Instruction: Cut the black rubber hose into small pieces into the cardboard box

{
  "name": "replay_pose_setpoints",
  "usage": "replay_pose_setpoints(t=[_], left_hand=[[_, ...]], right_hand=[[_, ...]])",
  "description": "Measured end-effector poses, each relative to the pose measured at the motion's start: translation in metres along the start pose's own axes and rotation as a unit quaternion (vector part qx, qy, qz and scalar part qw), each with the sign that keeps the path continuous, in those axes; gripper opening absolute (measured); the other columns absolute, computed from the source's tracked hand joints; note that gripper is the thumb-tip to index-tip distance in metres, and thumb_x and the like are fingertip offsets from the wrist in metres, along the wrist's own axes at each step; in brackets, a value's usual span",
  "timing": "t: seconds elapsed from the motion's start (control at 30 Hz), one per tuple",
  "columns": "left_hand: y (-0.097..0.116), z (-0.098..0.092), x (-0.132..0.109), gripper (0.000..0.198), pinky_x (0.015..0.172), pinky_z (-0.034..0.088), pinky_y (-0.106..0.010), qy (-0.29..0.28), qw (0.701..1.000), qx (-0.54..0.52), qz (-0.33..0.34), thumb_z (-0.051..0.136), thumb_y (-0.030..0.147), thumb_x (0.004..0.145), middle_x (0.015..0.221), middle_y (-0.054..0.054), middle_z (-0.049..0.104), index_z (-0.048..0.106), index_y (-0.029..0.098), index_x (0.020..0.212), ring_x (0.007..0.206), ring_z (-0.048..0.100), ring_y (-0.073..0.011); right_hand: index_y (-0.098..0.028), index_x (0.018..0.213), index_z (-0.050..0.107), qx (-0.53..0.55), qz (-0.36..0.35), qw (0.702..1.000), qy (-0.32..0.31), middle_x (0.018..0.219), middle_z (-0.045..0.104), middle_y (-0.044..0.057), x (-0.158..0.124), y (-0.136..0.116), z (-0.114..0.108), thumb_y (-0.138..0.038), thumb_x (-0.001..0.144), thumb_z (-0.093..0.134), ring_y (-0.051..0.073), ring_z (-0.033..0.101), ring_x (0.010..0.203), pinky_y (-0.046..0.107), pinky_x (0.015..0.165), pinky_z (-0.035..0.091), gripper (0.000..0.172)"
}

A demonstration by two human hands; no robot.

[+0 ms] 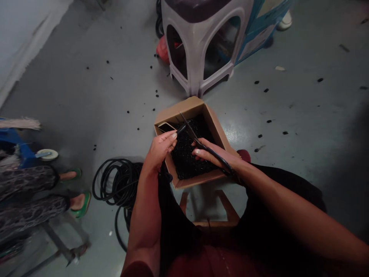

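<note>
My left hand (161, 148) is closed, with thumb and fingertips pinching a short black ribbed piece (181, 128) that points toward the scissors. In my right hand (209, 152) are dark metal scissors (192, 134), their long handles lying back along the palm and wrist. The blade is at the free end of the ribbed piece; I cannot tell whether it touches. Both hands are above an open cardboard box (220, 136), where many small shiny black pieces (187, 161) lie. A flat dark-faced object like a phone (166, 127) rests in its far left corner.
Coiled black cable or tubing (115, 179) lies left of my knees. Beyond the box stand a pale plastic stool (196, 50) and a blue box (256, 30). A person's legs in green sandals (82, 206) are at left, near a blue trolley's caster (47, 154). Black bits dot the floor.
</note>
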State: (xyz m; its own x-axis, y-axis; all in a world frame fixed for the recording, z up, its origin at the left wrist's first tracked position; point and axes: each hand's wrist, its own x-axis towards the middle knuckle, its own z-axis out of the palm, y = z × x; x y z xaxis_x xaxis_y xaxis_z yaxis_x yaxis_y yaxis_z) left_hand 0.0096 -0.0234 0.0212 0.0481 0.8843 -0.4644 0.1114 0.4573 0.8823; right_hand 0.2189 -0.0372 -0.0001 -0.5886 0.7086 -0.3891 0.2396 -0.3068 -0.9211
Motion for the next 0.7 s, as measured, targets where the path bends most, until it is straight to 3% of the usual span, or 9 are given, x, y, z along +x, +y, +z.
replay_pose_setpoints(t=[0.3,0.47,0.7], left_hand=[[-0.0013,-0.0021,-0.0005,0.033,0.048,0.023,-0.022,-0.016,0.999,0.030,-0.016,0.063,0.039,0.079,0.061,0.003,0.046,0.070,0.011,0.095,0.052,0.032,-0.0062],[-0.0012,-0.0037,0.0002,0.033,0.048,0.022,-0.022,-0.029,0.999,0.034,-0.022,0.063,0.041,0.078,0.060,0.003,0.044,0.069,0.012,0.092,0.052,0.032,-0.0065],[-0.0054,-0.0058,0.0016,0.034,0.049,0.020,-0.022,-0.052,0.997,0.047,-0.031,0.062,0.041,0.079,0.061,0.003,0.044,0.068,0.011,0.094,0.052,0.031,-0.0063]], right_hand=[[-0.018,0.123,0.050,-0.079,-0.003,0.997,0.001,0.115,0.063,0.014,0.0035,0.0044,-0.0017,-0.054,0.087,0.052,0.030,0.060,0.106,0.044,0.090,0.047,0.052],[-0.019,0.123,0.049,-0.070,-0.003,0.998,0.001,0.119,0.062,0.014,0.0036,0.0040,-0.0018,-0.054,0.087,0.052,0.030,0.058,0.110,0.043,0.091,0.046,0.050],[-0.017,0.115,0.049,-0.113,0.001,0.993,0.018,0.106,0.063,0.014,0.0043,0.0037,-0.0006,-0.051,0.086,0.052,0.027,0.061,0.094,0.040,0.081,0.046,0.044]])
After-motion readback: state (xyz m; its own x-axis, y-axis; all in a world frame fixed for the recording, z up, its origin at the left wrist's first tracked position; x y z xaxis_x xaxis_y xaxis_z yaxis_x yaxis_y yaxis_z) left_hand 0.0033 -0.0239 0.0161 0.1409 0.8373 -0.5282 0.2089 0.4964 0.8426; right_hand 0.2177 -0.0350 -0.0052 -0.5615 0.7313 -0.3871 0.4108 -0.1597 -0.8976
